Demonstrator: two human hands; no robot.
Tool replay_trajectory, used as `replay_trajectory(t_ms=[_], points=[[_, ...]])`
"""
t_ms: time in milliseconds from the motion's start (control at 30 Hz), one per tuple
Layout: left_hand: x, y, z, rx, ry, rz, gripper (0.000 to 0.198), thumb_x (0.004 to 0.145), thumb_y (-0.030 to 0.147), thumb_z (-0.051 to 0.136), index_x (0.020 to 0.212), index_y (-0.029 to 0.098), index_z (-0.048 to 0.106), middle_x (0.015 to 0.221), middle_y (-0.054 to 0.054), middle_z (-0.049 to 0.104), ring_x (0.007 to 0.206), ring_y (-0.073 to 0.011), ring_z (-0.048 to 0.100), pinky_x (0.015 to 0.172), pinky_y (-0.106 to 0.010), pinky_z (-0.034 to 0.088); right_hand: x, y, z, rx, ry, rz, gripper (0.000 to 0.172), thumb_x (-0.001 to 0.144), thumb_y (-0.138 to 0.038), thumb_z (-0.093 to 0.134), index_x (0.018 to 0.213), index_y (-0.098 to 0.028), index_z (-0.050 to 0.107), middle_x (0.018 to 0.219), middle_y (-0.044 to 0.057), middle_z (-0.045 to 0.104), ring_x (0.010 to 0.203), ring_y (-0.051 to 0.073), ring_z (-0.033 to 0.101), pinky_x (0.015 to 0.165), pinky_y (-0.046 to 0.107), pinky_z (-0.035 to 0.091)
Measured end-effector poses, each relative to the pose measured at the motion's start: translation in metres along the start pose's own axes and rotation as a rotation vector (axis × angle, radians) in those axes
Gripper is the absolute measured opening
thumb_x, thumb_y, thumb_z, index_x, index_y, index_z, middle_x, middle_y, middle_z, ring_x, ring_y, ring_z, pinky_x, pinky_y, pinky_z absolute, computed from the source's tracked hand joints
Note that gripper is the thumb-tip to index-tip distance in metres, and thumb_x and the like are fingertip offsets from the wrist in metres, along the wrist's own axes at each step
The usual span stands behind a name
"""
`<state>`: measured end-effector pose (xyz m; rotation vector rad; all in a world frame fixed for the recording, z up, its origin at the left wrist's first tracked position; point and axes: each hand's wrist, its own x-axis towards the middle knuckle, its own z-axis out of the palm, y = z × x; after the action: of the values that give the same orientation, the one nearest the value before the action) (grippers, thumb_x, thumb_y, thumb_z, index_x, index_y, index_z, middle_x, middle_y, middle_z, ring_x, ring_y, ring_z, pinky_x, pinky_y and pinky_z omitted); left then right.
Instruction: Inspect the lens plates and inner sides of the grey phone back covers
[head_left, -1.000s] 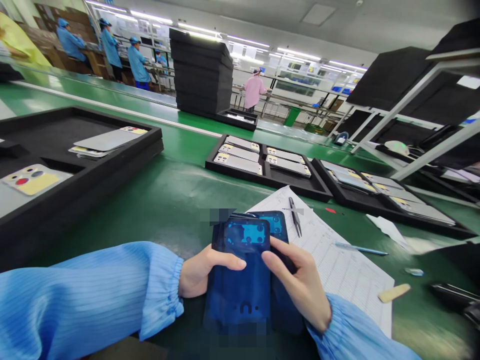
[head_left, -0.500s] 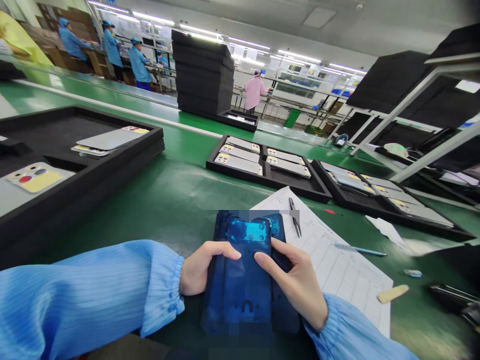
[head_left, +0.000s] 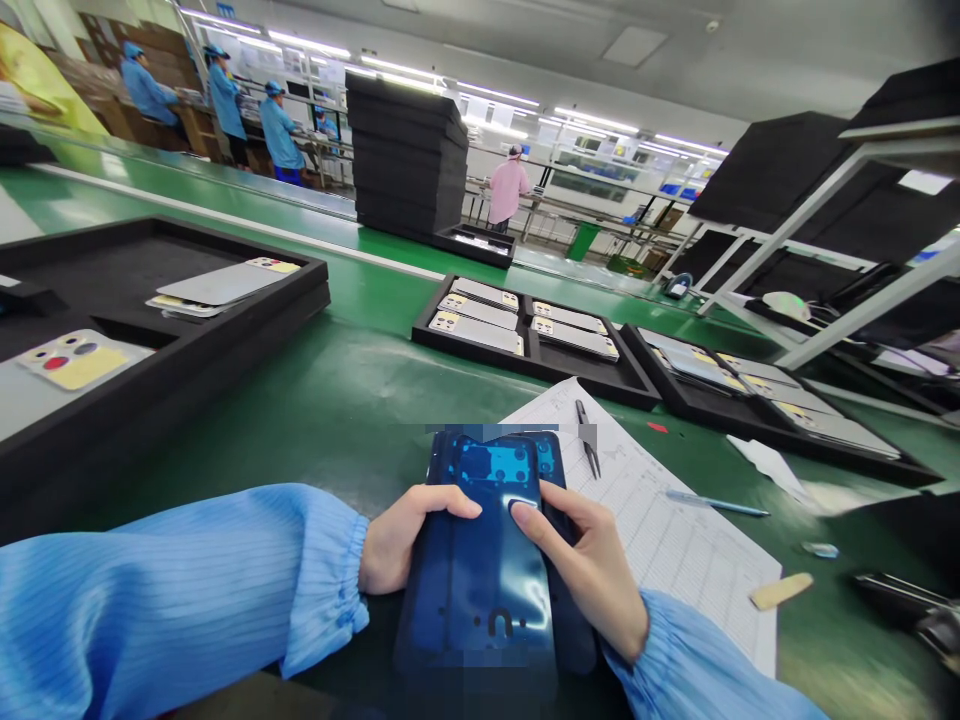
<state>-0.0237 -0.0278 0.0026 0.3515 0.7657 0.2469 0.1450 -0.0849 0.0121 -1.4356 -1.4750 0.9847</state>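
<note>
Several glossy dark-blue phone back covers [head_left: 487,560], fanned and overlapping, are held upright in front of me. Each shows a lighter blue camera area at its top, and the front one has a dark curved mark near its bottom. My left hand [head_left: 409,535] grips them from the left, thumb flat on the front cover and fingers hidden behind. My right hand [head_left: 589,550] grips from the right, thumb on the front cover's edge and another cover behind it. Black tweezers [head_left: 588,440] lie on a printed sheet [head_left: 675,560] to the right.
Black foam trays [head_left: 540,375] with silver phone panels stand ahead, and a larger one [head_left: 247,350] at left. A tall stack of black trays [head_left: 405,150] rises behind. A pen [head_left: 716,502] and a tan strip [head_left: 781,591] lie at right. Co-workers stand far back.
The front cover has tilted slightly, and its lower part now catches a bright reflection. Both hands keep nearly the same place and grip.
</note>
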Motion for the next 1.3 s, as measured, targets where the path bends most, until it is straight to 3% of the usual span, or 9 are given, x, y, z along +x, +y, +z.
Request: replay_trajectory(t_ms=[567, 867, 1133, 1300], points=[[0.0005, -0.0046, 0.0024, 0.098, -0.046, 0.193, 0.029, 0.070, 0.015, 0.060, 0.099, 0.012, 0.062, 0.078, -0.010, 0.070, 0.069, -0.0197, 0.065, 0.077, -0.039, 0.048, 0.0028, -0.0007, 0.0037, 0.061, 0.064, 0.044, 0.020, 0.077, -0.034, 0.057, 0.078, -0.017, 0.066, 0.068, 0.001, 0.063, 0.065, 0.015, 0.056, 0.056, 0.021, 0.046], [-0.0015, -0.0026, 0.0042, 0.037, -0.005, 0.106, 0.028, 0.068, 0.015, 0.054, 0.093, 0.009, 0.063, 0.076, -0.008, 0.071, 0.067, -0.0195, 0.066, 0.074, -0.033, 0.050, 0.0021, 0.0010, 0.0039, 0.112, 0.078, 0.096, 0.029, 0.075, -0.042, 0.056, 0.065, -0.015, 0.058, 0.060, 0.001, 0.055, 0.059, 0.016, 0.053, 0.054, 0.025, 0.047], [-0.0021, -0.0017, 0.0033, 0.050, -0.045, 0.116, 0.034, 0.066, 0.014, 0.051, 0.099, 0.009, 0.062, 0.076, -0.009, 0.071, 0.068, -0.0217, 0.066, 0.069, -0.034, 0.050, 0.0022, -0.0024, 0.0004, 0.097, 0.066, 0.123, 0.033, 0.075, -0.047, 0.054, 0.069, -0.015, 0.062, 0.058, 0.001, 0.055, 0.060, 0.016, 0.053, 0.051, 0.024, 0.045], [-0.0021, -0.0030, 0.0032, 0.077, -0.061, 0.170, 0.038, 0.064, 0.008, 0.053, 0.101, 0.011, 0.061, 0.075, -0.008, 0.070, 0.070, -0.0220, 0.066, 0.071, -0.035, 0.050, 0.0018, -0.0009, -0.0006, 0.119, 0.047, 0.174, 0.033, 0.078, -0.045, 0.051, 0.065, -0.016, 0.056, 0.059, 0.000, 0.052, 0.058, 0.014, 0.050, 0.050, 0.023, 0.041]])
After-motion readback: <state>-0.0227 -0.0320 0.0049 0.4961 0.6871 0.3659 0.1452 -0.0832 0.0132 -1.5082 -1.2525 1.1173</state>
